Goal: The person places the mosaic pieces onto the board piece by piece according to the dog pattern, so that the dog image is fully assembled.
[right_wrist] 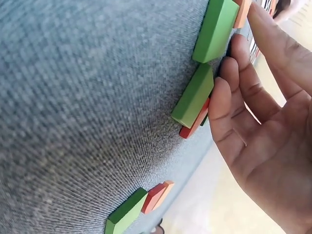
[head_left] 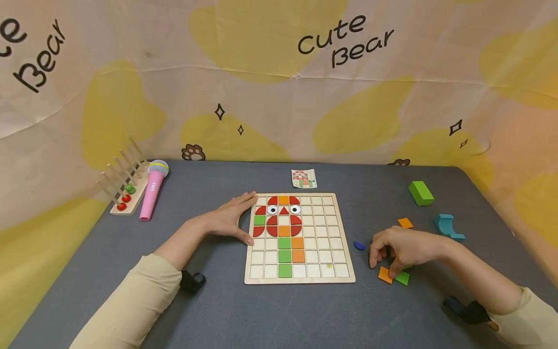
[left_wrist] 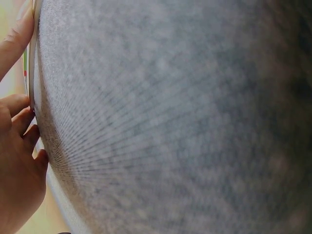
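A wooden grid board (head_left: 301, 280) lies mid-table, with red, green and orange tiles and two eye tiles (head_left: 272, 210) forming a figure on its left side. My left hand (head_left: 228, 219) rests at the board's left edge, fingers spread near the top corner and thumb lower down. To the right of the board, my right hand (head_left: 407, 246) bends over loose tiles. Its thumb tip meets an orange tile (head_left: 385, 275) beside a green tile (head_left: 403, 278). In the right wrist view, fingers (right_wrist: 223, 105) hang loosely bent along green pieces (right_wrist: 195, 95), apart from the thumb.
A small picture card (head_left: 304, 178) lies behind the board. At right are a green block (head_left: 421, 193), a teal curved block (head_left: 448, 228), another orange tile (head_left: 405, 223) and a blue piece (head_left: 359, 245). A pink toy microphone (head_left: 152, 191) and a pegged wooden stand (head_left: 138, 194) are at left.
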Demonstrator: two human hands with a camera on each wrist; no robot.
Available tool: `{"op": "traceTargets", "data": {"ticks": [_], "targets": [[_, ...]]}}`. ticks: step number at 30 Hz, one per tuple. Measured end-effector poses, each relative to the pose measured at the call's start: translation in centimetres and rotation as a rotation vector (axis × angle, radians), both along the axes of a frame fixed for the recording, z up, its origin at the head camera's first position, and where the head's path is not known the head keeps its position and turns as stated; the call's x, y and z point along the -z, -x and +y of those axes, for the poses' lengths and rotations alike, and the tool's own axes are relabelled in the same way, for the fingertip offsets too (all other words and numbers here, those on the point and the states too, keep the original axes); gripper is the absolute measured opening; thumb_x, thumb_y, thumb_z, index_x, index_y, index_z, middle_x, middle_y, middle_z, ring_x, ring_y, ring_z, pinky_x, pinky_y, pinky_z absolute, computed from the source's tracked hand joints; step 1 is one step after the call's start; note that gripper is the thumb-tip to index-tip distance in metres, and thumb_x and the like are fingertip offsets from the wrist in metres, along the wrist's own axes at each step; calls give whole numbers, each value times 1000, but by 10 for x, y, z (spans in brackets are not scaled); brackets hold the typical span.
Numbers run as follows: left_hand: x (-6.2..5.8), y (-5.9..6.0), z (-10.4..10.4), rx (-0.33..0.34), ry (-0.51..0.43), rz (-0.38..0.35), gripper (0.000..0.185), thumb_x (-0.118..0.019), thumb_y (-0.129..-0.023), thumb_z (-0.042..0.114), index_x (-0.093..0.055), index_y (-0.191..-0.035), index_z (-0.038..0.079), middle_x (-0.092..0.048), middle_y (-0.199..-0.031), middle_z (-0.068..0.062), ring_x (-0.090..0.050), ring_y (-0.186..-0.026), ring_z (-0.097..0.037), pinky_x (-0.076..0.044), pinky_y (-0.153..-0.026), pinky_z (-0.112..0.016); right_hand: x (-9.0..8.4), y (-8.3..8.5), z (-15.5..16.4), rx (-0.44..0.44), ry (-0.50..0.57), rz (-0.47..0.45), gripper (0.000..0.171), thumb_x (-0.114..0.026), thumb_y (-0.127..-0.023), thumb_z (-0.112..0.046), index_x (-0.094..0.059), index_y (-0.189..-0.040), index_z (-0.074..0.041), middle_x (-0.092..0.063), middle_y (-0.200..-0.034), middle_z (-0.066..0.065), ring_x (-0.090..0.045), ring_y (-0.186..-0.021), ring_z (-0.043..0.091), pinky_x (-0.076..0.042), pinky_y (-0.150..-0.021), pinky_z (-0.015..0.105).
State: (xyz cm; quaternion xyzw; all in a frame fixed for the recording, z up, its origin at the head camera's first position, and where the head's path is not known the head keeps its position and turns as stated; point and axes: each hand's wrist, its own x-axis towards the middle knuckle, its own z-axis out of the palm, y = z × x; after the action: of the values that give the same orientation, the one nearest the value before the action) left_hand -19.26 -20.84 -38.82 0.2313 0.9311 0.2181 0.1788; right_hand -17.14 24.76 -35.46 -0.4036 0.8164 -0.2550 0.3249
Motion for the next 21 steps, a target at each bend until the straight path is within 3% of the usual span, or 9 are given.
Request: {"op": "traceTargets", "data": {"ticks": [8, 14, 21], "targets": [[0, 0, 0, -3, 4, -1, 123, -86, -69, 52, -14, -160, 9, -7, -169, -10, -7, -157, -34, -10, -127, -56, 4, -2, -3, -35, -5, 79, 32, -90, -64, -23, -70, -88, -29, -59, -84, -7, -51, -78, 2, -47, -66, 18], [-2, -1, 1, -7, 7, -9, 124, -85, -69, 52, -13, -160, 9, -6, -169, -10, -6, -157, -34, -10, -127, -57, 6, -3, -4, -13, 10, 123, 28, -89, -65, -28, -69, -84, -29, -59, -81, -8, -52, -75, 1, -48, -64, 17], [-3, -1, 1, -6, 7, -11, 123, -85, -69, 51, -14, -159, 8, -7, -169, -11, -7, -157, -35, -9, -127, -57, 6, -4, -5, 12, 3, 170, 28, -89, -67, -23, -65, -81, -28, -59, -79, -10, -52, -72, -1, -48, -61, 17]]}}
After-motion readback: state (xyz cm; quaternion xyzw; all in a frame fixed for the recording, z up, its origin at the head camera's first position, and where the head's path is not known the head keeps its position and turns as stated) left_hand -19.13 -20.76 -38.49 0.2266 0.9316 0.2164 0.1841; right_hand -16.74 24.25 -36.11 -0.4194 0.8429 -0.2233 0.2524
